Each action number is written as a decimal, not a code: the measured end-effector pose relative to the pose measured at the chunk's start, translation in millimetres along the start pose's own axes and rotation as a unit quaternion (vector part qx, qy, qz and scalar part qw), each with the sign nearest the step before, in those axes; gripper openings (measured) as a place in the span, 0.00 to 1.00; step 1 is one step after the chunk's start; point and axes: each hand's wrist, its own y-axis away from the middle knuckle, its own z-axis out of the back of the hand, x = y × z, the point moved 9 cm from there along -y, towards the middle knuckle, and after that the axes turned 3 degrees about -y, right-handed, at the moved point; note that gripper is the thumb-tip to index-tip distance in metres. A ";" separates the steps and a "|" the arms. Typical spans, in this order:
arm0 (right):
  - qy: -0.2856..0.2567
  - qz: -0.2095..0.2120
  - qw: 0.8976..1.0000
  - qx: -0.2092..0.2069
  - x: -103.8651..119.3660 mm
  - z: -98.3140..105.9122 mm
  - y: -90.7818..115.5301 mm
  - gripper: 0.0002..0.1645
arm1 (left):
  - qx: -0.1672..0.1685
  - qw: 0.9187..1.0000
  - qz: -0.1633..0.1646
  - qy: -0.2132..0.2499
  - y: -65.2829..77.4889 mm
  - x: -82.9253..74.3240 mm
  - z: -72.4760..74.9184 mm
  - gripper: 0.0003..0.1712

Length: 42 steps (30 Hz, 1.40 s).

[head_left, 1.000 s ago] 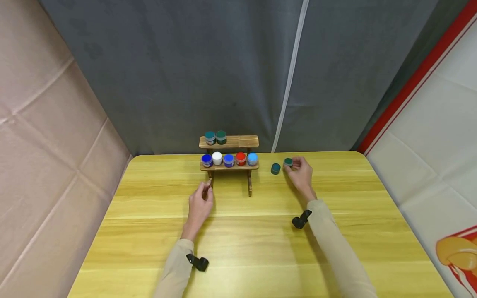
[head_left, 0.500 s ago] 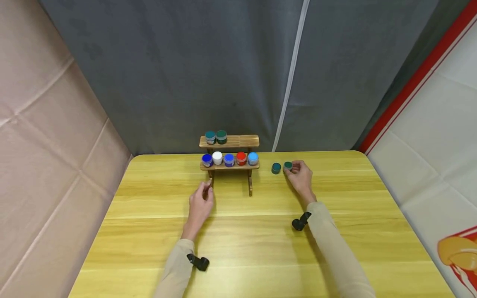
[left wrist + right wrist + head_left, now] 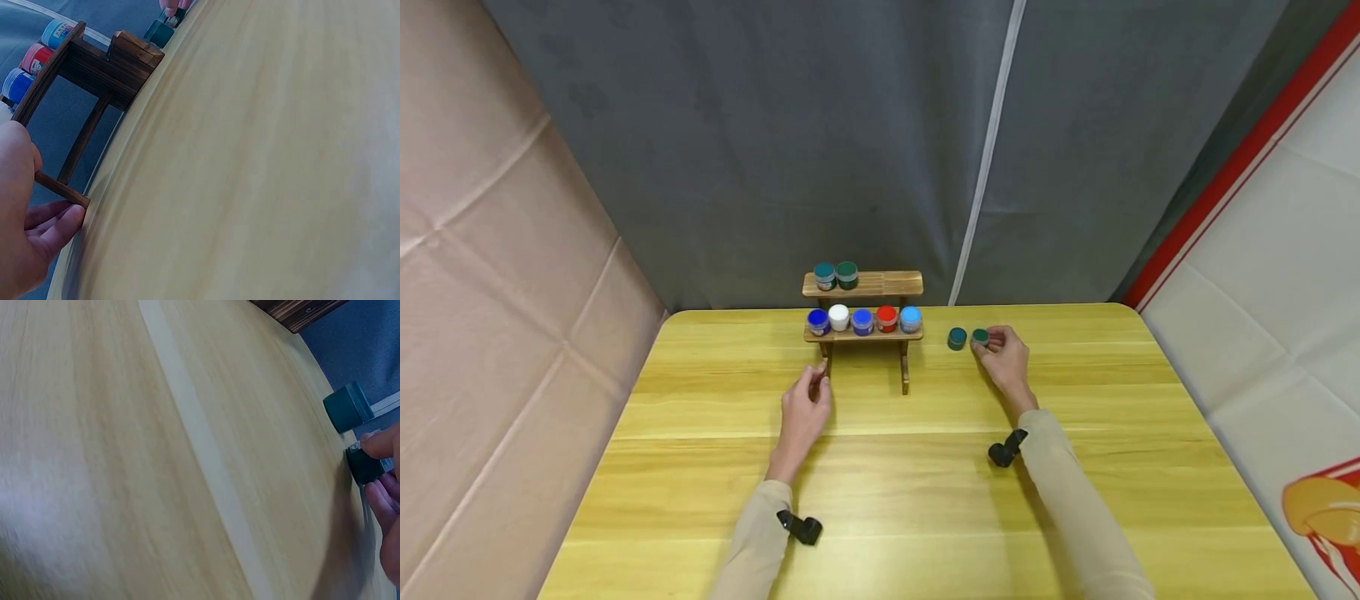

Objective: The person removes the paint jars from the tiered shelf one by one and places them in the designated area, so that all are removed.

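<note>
My left hand (image 3: 802, 410) grips the front left leg of a two-tier wooden rack (image 3: 889, 285); in the left wrist view, thumb and fingers close around the foot of the dark leg (image 3: 62, 187). At the right, my right hand (image 3: 1009, 360) pinches a small green-lidded paint jar (image 3: 980, 336) low at the tabletop, thumb on one side and fingers on the other. Just left of it stands a teal-lidded paint jar (image 3: 957, 338), which the right wrist view shows as a dark teal pot (image 3: 345, 407).
On the upper shelf are a teal jar (image 3: 824, 277) and a green jar (image 3: 847, 276), both at the left. Several jars fill the lower shelf, among them a white jar (image 3: 838, 317) and a red jar (image 3: 887, 318). A grey curtain (image 3: 775, 167) hangs behind the table (image 3: 910, 483).
My right hand has drawn the green-lidded jar slightly nearer to me, roughly level with the teal one. My left hand keeps its grip on the rack's leg.
</note>
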 end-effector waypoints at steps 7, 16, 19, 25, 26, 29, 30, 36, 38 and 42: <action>-0.006 0.021 1.000 -0.003 12.5 5.3 -1.4 0.25 | 0.001 1.000 0.007 0.007 0.0 1.4 -0.2 0.10; -0.010 0.041 0.999 -0.015 26.4 12.4 -8.9 0.23 | 0.007 1.000 0.014 0.009 -0.4 3.3 -2.1 0.11; -0.014 0.048 0.999 -0.017 31.6 15.1 -10.8 0.22 | 0.008 1.000 0.016 0.009 -0.6 2.6 -1.4 0.11; -0.029 0.055 0.998 -0.016 43.9 21.3 -15.7 0.22 | 0.007 1.000 0.018 0.011 -0.7 0.9 -0.3 0.09; -0.028 0.057 0.998 -0.016 46.6 22.3 -16.6 0.21 | 0.006 1.000 0.016 0.011 -0.7 0.6 -0.3 0.09; -0.020 0.073 0.997 -0.024 57.2 25.8 -19.6 0.21 | 0.002 1.000 0.008 0.014 -0.8 -0.1 -0.1 0.09; -0.015 0.080 0.996 -0.026 60.8 26.6 -21.2 0.20 | 0.001 1.000 0.005 0.014 -0.8 -0.4 0.1 0.09; -0.006 0.107 0.994 -0.029 82.7 29.9 -29.8 0.20 | -0.003 1.000 0.002 0.015 -0.9 -1.3 0.9 0.10; -0.004 0.110 0.994 -0.028 89.9 30.0 -31.3 0.20 | -0.001 1.000 0.003 0.016 -0.8 -1.1 0.7 0.10; 0.009 0.125 0.992 -0.019 105.8 26.2 -32.0 0.20 | -0.002 1.000 0.002 0.015 -0.8 -1.1 0.6 0.10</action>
